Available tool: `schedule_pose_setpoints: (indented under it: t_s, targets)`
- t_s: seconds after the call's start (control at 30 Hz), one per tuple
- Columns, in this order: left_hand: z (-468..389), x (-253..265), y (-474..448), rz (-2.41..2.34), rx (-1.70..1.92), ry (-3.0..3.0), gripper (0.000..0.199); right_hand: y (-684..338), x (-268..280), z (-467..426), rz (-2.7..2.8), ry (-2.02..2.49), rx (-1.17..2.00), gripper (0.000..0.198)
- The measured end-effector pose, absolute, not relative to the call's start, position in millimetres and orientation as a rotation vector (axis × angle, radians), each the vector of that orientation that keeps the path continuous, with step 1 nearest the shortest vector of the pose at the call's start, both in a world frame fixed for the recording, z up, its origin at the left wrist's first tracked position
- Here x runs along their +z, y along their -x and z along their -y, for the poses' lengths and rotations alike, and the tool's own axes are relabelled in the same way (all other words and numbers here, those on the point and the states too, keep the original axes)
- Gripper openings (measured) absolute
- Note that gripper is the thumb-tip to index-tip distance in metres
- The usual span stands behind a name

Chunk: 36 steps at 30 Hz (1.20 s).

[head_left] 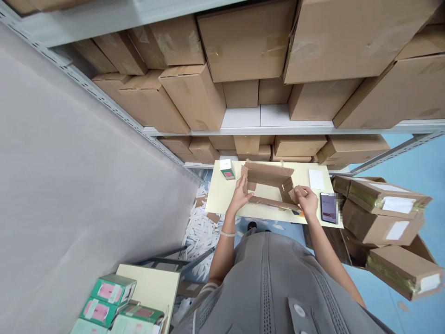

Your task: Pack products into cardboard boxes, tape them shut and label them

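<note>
Gripping narrowly, the right hand (308, 202) pinches a flap (294, 195) of the cardboard box (269, 175) — the left hand (239, 197), spread wider, holds its left end — and this box stands on the table (217, 197), with pale surface seen inside.

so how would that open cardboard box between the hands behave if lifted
Probably light for its size: the open cardboard box looks to be mostly thin walls. It may flex or skew, since its top is open and its edges are ragged. Rolling seems unlikely, given its flat sides.
</note>
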<state>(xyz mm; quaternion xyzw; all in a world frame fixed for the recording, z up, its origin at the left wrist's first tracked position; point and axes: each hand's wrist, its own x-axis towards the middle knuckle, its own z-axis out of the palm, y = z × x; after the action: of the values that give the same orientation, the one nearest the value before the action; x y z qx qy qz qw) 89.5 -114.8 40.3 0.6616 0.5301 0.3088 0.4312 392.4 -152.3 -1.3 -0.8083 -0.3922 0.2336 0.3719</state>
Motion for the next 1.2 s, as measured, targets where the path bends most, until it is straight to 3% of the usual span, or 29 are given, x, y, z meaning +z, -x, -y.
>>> schedule_pose_setpoints:
  t_s: [0.37,0.57,0.67,0.8,0.87,1.0,1.2]
  targets:
    - [127.2,32.5,-77.8,-1.437,0.81,-1.434,0.099,-388.8,-15.5,160.0,0.379,1.595,0.879,0.05]
    - [128.3,30.3,-78.1,-1.446,0.799,-1.43,0.101,-404.9,-34.5,172.0,0.218,1.674,0.862,0.045]
    - [126.5,34.1,-77.4,-1.424,0.778,-1.433,0.101,-410.4,-34.6,172.8,0.376,1.825,0.864,0.045]
    - [123.4,35.0,-75.8,-1.425,0.744,-1.452,0.102,-405.9,-17.0,167.0,1.006,1.945,0.47,0.06]
    - [122.3,32.5,-74.7,-1.438,0.742,-1.462,0.102,-401.8,-5.8,162.4,1.368,1.872,0.376,0.055]
    - [122.0,26.0,-72.3,-1.453,0.761,-1.459,0.105,-399.0,6.1,154.0,1.745,1.791,0.506,0.045]
    - [124.4,24.5,-70.8,-1.408,0.77,-1.451,0.109,-401.2,9.9,143.8,1.768,1.98,0.744,0.045]
